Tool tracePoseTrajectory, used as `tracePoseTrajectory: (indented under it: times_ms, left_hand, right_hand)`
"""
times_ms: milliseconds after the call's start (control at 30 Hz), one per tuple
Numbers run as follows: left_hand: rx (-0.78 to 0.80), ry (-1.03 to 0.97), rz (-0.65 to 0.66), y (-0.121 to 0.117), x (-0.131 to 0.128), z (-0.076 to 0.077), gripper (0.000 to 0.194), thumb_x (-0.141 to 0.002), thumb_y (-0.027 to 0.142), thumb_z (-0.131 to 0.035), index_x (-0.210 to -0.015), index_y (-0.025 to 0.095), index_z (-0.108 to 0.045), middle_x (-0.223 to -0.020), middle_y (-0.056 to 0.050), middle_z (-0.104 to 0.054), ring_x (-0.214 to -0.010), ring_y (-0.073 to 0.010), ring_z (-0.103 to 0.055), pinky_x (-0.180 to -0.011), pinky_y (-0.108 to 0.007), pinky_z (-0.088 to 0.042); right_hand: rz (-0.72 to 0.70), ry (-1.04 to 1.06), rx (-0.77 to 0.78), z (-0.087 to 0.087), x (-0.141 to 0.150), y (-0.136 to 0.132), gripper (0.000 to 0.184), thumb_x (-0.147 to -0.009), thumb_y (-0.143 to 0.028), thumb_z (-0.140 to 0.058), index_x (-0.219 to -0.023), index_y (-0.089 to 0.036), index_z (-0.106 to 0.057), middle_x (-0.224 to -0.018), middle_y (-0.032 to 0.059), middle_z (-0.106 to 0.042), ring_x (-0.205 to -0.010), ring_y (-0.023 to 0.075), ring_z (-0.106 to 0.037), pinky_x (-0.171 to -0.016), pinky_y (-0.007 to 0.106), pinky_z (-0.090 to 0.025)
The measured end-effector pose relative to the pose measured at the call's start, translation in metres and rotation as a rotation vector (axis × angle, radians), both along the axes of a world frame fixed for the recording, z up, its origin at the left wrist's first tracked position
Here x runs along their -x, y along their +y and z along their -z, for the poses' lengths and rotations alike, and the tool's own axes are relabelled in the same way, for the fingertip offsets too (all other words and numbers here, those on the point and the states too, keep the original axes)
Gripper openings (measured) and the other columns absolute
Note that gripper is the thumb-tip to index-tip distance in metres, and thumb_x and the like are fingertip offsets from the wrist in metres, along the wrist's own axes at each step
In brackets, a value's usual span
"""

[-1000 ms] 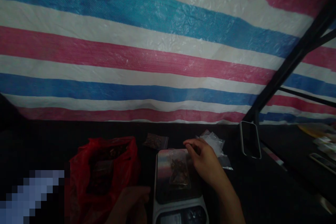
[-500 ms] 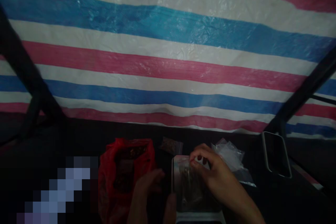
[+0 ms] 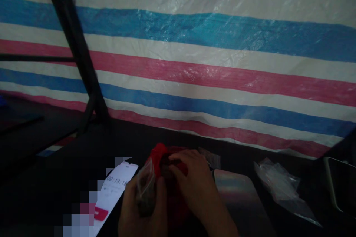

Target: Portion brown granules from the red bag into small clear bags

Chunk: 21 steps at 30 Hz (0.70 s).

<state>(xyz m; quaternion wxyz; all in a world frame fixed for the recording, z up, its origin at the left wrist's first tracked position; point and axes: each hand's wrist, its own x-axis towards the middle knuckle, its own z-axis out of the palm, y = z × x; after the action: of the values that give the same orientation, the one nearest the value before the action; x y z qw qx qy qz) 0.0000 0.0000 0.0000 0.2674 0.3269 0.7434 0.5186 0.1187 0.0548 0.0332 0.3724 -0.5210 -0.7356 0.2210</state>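
A striped tarp [image 3: 194, 63] hangs behind the dark table [image 3: 278, 155]. Near centre, the right hand [image 3: 194, 189] reaches its fingers [image 3: 178, 159] into the red bag [image 3: 160, 155]; their spread is hidden. The left hand [image 3: 144, 211], fingers clamped, holds a small clear pouch [image 3: 145, 187]. To the left, a phone screen [image 3: 116, 189] reads "00:19:1".
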Motion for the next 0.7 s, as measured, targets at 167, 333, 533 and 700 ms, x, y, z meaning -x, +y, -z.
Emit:
tracePoseTrajectory:
  times_ms: [167, 333, 533, 700]
  left_hand:
    - [0.087, 0.08, 0.158, 0.019, 0.031, 0.015, 0.053, -0.085, 0.054, -0.064, -0.131, 0.031, -0.058, -0.128, -0.01, -0.071, -0.118, -0.0392, -0.07, -0.1, -0.057, -0.055]
    - [0.071, 0.057, 0.219, 0.021, 0.046, 0.025, 0.047, -0.087, 0.031, -0.059, -0.134, 0.03, -0.057, -0.13, -0.009, -0.072, -0.12, -0.0349, -0.071, -0.101, -0.049, -0.055]
    - [-0.041, -0.064, 0.204, 0.021, 0.054, 0.021, 0.048, -0.081, 0.027, -0.062, -0.129, 0.028, -0.06, -0.116, -0.005, -0.078, -0.105, -0.0314, -0.076, -0.088, -0.042, -0.06]
    - [-0.092, -0.122, 0.185, 0.022, 0.058, 0.016, 0.053, -0.079, 0.024, -0.062, -0.132, 0.024, -0.058, -0.114, -0.006, -0.077, -0.098, -0.0286, -0.077, -0.083, -0.04, -0.062]
  right_hand:
    - [-0.032, -0.207, 0.057, 0.012, 0.027, 0.004, 0.037, -0.089, 0.001, -0.06, -0.105, -0.025, -0.08, -0.116, 0.0047, -0.082, -0.119, 0.0278, -0.066, -0.106, 0.046, -0.037]
    - [0.029, -0.25, 0.09, 0.009, 0.029, 0.008, 0.051, -0.074, 0.011, -0.055, -0.105, -0.022, -0.08, -0.118, 0.0052, -0.081, -0.119, 0.0258, -0.068, -0.107, 0.042, -0.039]
    - [0.001, -0.249, 0.128, 0.016, 0.041, 0.005, 0.055, -0.074, 0.012, -0.049, -0.105, -0.021, -0.081, -0.117, 0.0065, -0.081, -0.118, 0.0263, -0.07, -0.107, 0.042, -0.047]
    - [-0.007, -0.062, 0.128, 0.022, 0.033, 0.006, 0.055, -0.072, 0.009, -0.056, -0.108, -0.024, -0.082, -0.124, 0.0085, -0.08, -0.121, 0.0288, -0.072, -0.111, 0.047, -0.05]
